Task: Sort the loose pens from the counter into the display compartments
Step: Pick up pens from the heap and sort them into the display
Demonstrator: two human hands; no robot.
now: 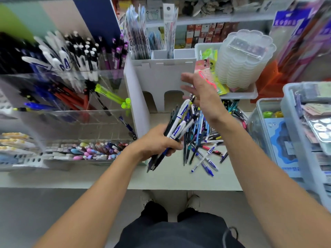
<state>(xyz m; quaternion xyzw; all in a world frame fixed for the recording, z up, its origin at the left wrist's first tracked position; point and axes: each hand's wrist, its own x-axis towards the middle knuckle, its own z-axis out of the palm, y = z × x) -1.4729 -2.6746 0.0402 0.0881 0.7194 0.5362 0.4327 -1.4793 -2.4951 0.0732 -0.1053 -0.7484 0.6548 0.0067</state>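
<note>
The bench point(170, 178) has bare room near its front edge. The left hand point(157, 142) grips a bunch of pens point(176, 129). The right hand point(202, 92) hangs above the loose pen pile point(202, 140), fingers spread, holding nothing. The display compartments point(68, 97) on the left look blurry.

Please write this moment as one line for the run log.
left hand: grips bundle of pens | right hand: open, raised above loose pens | counter: pile unsorted
</note>
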